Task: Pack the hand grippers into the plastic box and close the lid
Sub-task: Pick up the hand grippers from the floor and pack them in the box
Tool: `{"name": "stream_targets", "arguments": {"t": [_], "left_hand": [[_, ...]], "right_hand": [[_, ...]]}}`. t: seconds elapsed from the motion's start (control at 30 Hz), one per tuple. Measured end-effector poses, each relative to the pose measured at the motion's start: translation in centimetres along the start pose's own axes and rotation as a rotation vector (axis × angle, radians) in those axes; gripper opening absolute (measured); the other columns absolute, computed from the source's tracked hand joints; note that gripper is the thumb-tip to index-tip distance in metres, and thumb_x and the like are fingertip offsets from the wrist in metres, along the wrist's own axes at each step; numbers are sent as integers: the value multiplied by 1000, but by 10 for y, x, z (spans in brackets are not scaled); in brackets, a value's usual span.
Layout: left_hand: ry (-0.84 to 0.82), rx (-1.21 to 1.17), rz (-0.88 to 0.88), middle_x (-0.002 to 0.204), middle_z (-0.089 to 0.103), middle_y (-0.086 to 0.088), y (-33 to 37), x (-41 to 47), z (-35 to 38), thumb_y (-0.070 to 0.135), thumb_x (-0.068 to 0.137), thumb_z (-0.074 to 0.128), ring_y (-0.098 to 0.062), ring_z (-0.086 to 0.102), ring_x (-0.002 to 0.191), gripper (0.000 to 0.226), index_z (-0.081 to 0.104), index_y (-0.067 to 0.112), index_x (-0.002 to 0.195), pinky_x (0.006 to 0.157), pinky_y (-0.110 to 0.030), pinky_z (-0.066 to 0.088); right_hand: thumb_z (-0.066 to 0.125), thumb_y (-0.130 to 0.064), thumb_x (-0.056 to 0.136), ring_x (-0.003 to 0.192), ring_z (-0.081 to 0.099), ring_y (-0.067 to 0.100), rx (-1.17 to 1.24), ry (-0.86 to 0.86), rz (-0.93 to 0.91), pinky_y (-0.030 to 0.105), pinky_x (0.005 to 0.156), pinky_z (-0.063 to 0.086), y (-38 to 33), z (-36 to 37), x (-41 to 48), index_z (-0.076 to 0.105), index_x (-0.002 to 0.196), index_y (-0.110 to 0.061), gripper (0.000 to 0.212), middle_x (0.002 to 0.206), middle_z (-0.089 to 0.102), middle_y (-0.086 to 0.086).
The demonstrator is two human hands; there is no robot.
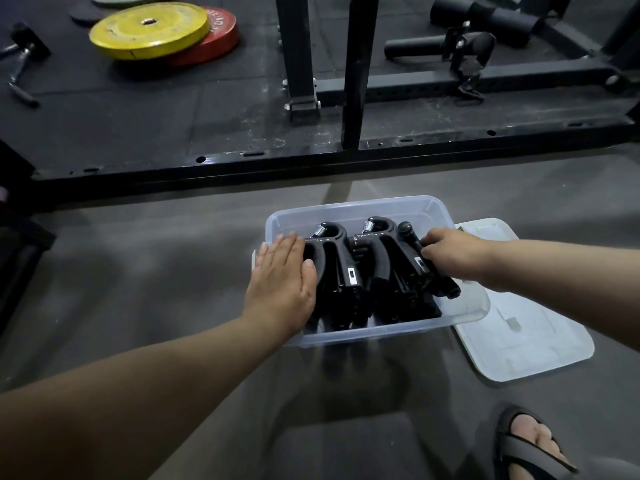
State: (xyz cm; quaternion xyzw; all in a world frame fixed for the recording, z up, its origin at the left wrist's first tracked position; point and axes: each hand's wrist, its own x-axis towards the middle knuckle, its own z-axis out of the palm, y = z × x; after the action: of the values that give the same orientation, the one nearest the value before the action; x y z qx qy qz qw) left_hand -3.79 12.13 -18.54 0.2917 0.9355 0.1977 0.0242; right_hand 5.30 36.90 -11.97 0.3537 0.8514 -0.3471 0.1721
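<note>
Plastic box [381,332] sits on the grey floor, open. The lid [526,337] lies flat on the floor just beside the box's right side, partly under that edge. Hand grippers [343,268] stand packed in rows inside the box, spring ends toward the box's far wall; the exact count cannot be told. Left grip [282,275]: flat, fingers straight, laid over the box's left rim and pressing against the leftmost of the row, nothing grasped. Right grip [446,249]: fingers curled round the handle of the rightmost hand gripper [424,270], which lies tilted at the box's right side and does not look seated. No loose grippers visible outside the box. Judgement: packing is nearly done. Left to do: settle this last piece level with the rest, then fit and press down the lid.
</note>
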Motion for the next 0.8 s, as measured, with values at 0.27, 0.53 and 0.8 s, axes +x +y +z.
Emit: {"name": "stream_targets", "arguments": {"t": [0.27,0.53,0.8], "left_hand": [[-4,17,-2,160,20,-1,0,1,2,44,91,11,-13,9,148,69,29,14,150,119,-29,-10],[8,17,-4,160,21,-1,0,1,2,47,87,5,-12,9,148,75,29,14,150,119,-28,-9],[73,-49,-92,161,17,-1,-2,0,3,38,94,19,-10,7,148,64,28,11,151,120,-27,-7]], "right_hand": [[38,-27,98,65,66,34,-203,58,-149,43,60,59,7,4,4,54,85,-13,25,89,60,16],[37,-22,98,125,45,27,-305,247,-358,36,106,36,18,-3,13,57,124,-8,36,131,52,12],[34,-22,99,132,38,26,-286,269,-355,39,104,38,16,-10,36,49,135,-8,41,141,44,9]]}}
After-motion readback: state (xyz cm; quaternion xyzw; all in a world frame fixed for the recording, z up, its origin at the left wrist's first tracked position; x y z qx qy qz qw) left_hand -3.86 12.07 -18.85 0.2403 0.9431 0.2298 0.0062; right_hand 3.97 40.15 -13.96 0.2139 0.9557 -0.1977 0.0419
